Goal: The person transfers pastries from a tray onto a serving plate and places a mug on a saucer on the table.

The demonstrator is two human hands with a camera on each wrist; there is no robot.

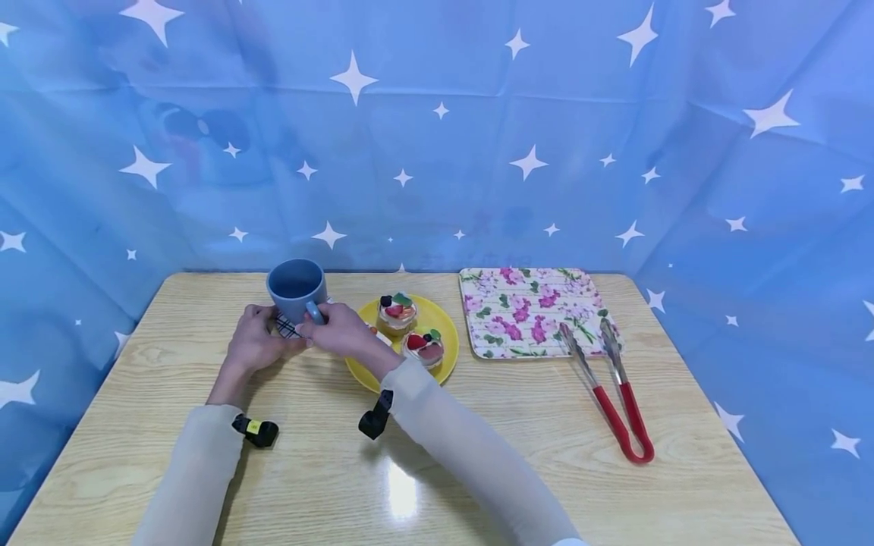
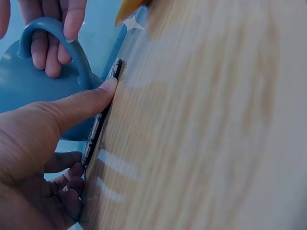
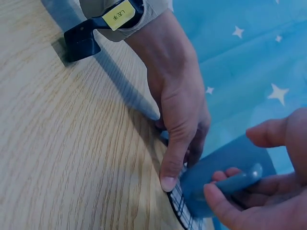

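Note:
A blue mug (image 1: pixel 295 294) stands at the back left over a black-and-white checked coaster (image 1: pixel 285 326). My right hand (image 1: pixel 336 331) grips the mug by its handle (image 2: pixel 60 33), with fingers curled through the loop. At the coaster's edge, my left hand (image 1: pixel 258 338) holds it between the thumb (image 2: pixel 88 108) and the curled fingers on the other side. The coaster (image 3: pixel 178 206) lies close over the tabletop, and the mug's base overlaps it in the right wrist view.
Right of the hands, a yellow plate (image 1: pixel 451 334) bears several small fruit-topped desserts (image 1: pixel 397 312), partly behind my right forearm. A floral tray (image 1: pixel 526 312) lies at the back right, with red-handled tongs (image 1: pixel 624 421) resting on its edge. Star-patterned blue cloth (image 1: pixel 437 136) hangs behind the wooden table (image 1: pixel 307 470).

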